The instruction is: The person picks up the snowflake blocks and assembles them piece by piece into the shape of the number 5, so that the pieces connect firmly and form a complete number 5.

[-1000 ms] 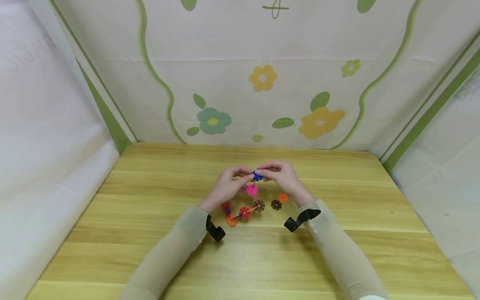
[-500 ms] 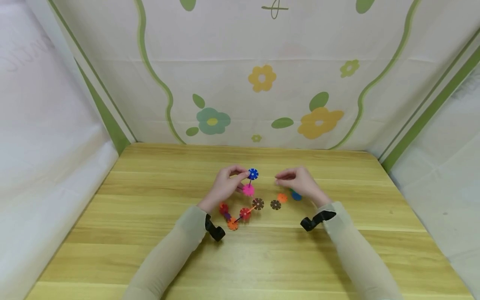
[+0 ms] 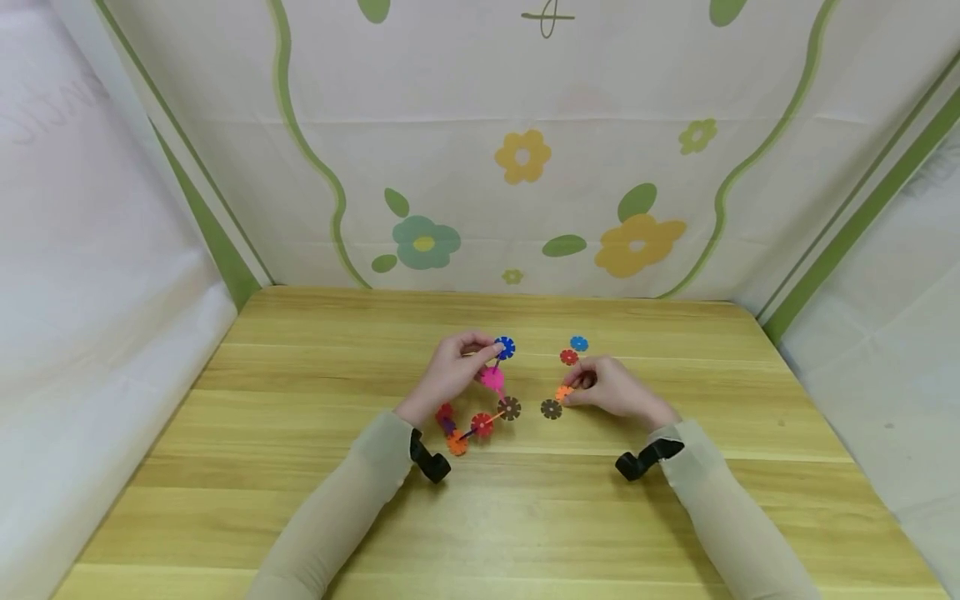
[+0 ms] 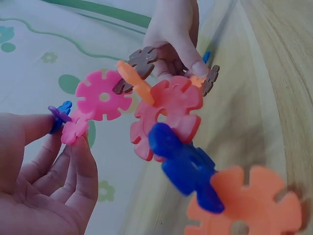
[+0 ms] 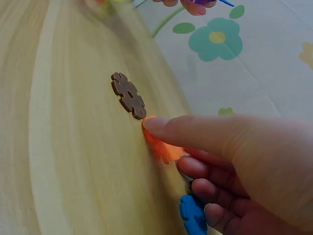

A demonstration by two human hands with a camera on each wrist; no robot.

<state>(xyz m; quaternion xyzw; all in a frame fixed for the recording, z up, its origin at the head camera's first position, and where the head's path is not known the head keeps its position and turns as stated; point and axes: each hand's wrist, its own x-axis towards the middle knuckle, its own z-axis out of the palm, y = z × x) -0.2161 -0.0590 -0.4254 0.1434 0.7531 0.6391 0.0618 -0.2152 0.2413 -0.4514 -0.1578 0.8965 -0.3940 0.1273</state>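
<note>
A chain of interlocked notched plastic discs hangs from my left hand (image 3: 448, 373). Thumb and fingertips pinch it near the blue disc (image 3: 506, 347) at its upper end. Below that come a pink disc (image 4: 103, 96), a brown disc (image 3: 509, 408), a red disc (image 3: 482, 425) and an orange disc (image 4: 244, 200), with thin linking discs between them seen edge-on. My right hand (image 3: 617, 388) is low over the table, its thumb and fingers pinching a loose orange disc (image 5: 164, 144) at the edges. Part of that disc is hidden by the thumb.
Beside the pinched disc a loose brown disc (image 5: 129, 95) lies flat on the wooden table (image 3: 480, 533). Farther back lie a loose red disc (image 3: 569, 357) and a lighter blue disc (image 3: 579, 343). A flower-printed cloth (image 3: 450, 150) rises behind the table.
My right hand has left the blue disc, moved right and down, and now pinches the loose orange disc. The left hand stays nearly in place with the chain, which has swung slightly left.
</note>
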